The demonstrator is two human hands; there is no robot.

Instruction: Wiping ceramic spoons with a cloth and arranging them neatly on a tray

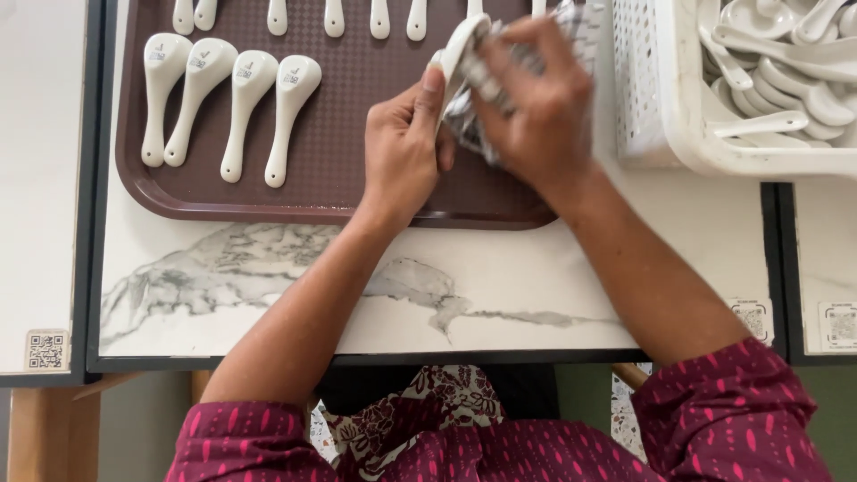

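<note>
left hand (402,152) has a white spoon (460,49) pinched in its grip over the brown tray (357,192) toward the counter's far edge, long axis leaning up-right, right hand (536,107) clenched on the patterned cloth (473,116) touching it.

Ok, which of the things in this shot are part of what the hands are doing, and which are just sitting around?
In hand:
- white spoon, gripped by the left hand
- patterned cloth, bunched in the right hand
- brown tray with spoons laid in rows
- white basket piled with spoons

Lying about:
- marble-look table
- square code stickers at the table corners
</note>
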